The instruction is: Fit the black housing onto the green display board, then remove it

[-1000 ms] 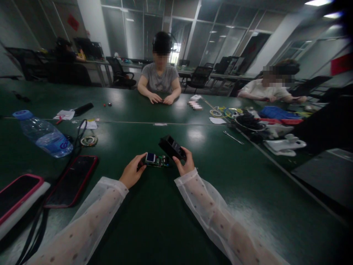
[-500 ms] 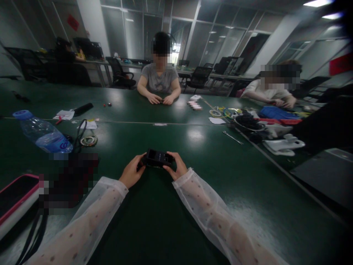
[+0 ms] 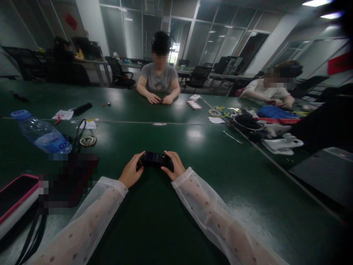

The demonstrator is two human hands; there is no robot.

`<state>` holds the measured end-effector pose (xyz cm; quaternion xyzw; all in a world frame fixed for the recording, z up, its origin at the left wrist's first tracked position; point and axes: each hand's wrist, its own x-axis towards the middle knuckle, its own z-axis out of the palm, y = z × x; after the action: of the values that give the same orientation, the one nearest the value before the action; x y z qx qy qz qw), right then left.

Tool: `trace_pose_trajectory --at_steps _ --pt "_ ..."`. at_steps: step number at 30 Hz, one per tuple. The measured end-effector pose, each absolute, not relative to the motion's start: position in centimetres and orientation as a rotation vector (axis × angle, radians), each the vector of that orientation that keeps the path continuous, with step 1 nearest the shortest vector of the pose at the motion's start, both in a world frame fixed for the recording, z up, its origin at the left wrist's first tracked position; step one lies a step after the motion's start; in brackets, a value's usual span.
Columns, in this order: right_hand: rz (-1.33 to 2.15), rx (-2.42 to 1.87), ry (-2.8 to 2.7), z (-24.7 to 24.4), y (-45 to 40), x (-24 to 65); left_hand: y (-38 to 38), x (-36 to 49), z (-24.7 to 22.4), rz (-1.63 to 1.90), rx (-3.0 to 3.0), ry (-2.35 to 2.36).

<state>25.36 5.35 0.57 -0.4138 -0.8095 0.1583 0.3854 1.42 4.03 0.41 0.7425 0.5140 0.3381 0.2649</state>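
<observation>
Between my two hands is a small black box-shaped device (image 3: 154,158), with a dark screen on its left part and tiny light marks to the right of that. My left hand (image 3: 131,171) grips its left end between thumb and fingers. At the right end, my right hand (image 3: 175,166) has its thumb at the near edge and its fingers at the far edge. The device is at or just above the green table (image 3: 171,206); I cannot tell if it touches. Sheer dotted white sleeves (image 3: 110,195) cover both my forearms.
Left of me are a water bottle (image 3: 41,132), a pink-edged phone-like object (image 3: 19,197) and a bracelet-like coil (image 3: 88,140). A wrench (image 3: 232,137) lies to the right, near cables and white parts (image 3: 284,144). Opposite sits a person in grey (image 3: 159,79); another (image 3: 261,90) works at right.
The black device has tilted, so its face with the screen shows at a different angle. It has shifted slightly left with my hands, which still hold both ends.
</observation>
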Motion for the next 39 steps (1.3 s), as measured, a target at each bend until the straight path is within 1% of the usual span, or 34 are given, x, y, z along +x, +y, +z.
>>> trace_pose_trajectory --at_steps 11,26,35,39 --pt "0.473 -1.083 -1.949 0.1 5.7 25.6 4.0 1.3 0.4 0.911 2.018 1.364" --pt "0.483 -1.136 -2.090 -0.7 6.3 25.9 4.1 1.3 0.2 0.920 2.015 1.373" --pt "0.558 -1.257 -2.035 -0.7 6.2 25.8 4.0 1.5 0.6 0.913 1.997 1.386" --pt "0.563 -1.236 -1.990 -0.3 5.9 25.6 4.0 1.5 0.5 0.908 1.996 1.392"
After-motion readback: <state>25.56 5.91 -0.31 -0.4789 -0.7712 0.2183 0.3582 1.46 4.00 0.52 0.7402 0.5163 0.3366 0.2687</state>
